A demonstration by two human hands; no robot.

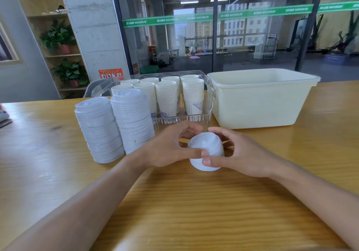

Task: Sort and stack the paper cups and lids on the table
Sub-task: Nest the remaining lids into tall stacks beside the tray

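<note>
While both hands cup it on the wooden table [194, 212], the short stack of lids [206, 150] looks light, thin and apt to slide apart, so holding it by its sides seems safest. Left hand [169, 148] and right hand [240, 153] curl around this white, ridged, domed pile, before the tray of cups [208, 87].

A light wood-grain desk [194, 202] fills the foreground. Behind it rises a grey concrete pillar [93, 27], with an open wooden shelf unit [64, 55] at left holding two green potted plants [58, 37]. A glass partition wall [233, 37] crossed by a green printed strip [194, 17] shows a dim hall, ceiling strip lights and daylit buildings beyond.
</note>
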